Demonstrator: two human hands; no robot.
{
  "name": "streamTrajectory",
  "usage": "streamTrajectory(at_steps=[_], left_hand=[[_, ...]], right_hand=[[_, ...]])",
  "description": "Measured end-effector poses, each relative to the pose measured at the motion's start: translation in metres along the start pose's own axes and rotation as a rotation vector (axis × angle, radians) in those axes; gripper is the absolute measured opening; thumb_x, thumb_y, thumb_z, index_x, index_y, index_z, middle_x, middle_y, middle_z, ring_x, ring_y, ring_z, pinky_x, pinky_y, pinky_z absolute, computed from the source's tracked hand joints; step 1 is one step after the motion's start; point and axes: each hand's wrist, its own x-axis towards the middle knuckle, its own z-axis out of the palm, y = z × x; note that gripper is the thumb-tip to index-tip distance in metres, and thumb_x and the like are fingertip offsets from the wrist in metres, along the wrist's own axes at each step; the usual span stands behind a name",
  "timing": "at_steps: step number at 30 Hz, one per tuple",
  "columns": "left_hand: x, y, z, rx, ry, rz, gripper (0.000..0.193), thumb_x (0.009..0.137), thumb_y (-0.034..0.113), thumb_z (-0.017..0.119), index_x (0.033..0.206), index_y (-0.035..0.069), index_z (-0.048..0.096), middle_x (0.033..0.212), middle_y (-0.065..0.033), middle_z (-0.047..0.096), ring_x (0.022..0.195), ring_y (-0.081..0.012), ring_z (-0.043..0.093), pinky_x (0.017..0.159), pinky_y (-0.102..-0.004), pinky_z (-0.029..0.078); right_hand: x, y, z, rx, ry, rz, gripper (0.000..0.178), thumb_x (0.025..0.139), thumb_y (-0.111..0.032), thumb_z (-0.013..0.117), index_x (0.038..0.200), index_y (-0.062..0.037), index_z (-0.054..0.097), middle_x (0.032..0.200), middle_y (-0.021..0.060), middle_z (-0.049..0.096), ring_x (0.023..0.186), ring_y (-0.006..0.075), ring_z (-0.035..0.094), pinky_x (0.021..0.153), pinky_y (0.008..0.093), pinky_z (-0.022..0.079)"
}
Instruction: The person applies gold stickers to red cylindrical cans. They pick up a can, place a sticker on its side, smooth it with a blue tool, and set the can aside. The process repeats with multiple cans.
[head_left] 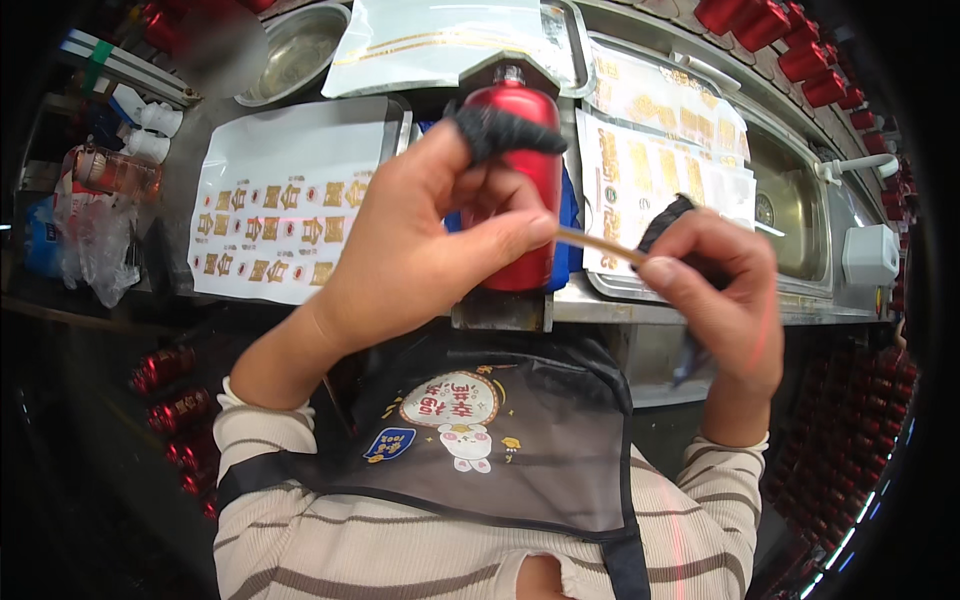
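Note:
Between my two hands stretches a narrow tan-gold strip (598,244). My left hand (425,235) pinches its left end between thumb and fingers, with a black cover on the index finger. The other end is pinched by my right hand (725,275), also wearing black finger covering. Behind the left hand is a glossy red metal bottle (520,260), its silver neck pointing away from me. The left fingers hide part of the bottle, so whether they touch it I cannot tell. Blue material (568,215) shows beside the bottle, above a metal stand (500,316).
Left lies a white sheet (300,140) of gold decals on a tray; decal sheets (620,150) cover trays at right. Farther back are a sheet with long gold strips (430,65) and a metal bowl (300,60). A sink (800,240) and white jug (870,255) stand right.

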Motion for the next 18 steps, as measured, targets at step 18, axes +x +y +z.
streamTrajectory(at_steps=[18], left_hand=[[-0.055, -0.077, 0.02, 0.198, 0.304, -0.001, 0.038, 0.085, 0.001, 0.073, 0.121, 0.002, 0.06, 0.08, 0.0025, 0.063, 0.071, -0.0039, 0.054, 0.066, -0.0198, 0.044]], right_hand=[[-0.011, 0.092, 0.069, 0.307, 0.149, 0.079, 0.013, 0.088, -0.005, 0.068, 0.078, -0.0028, 0.059, 0.073, -0.0062, 0.051, 0.063, -0.0013, 0.042, 0.055, 0.0178, 0.029]])
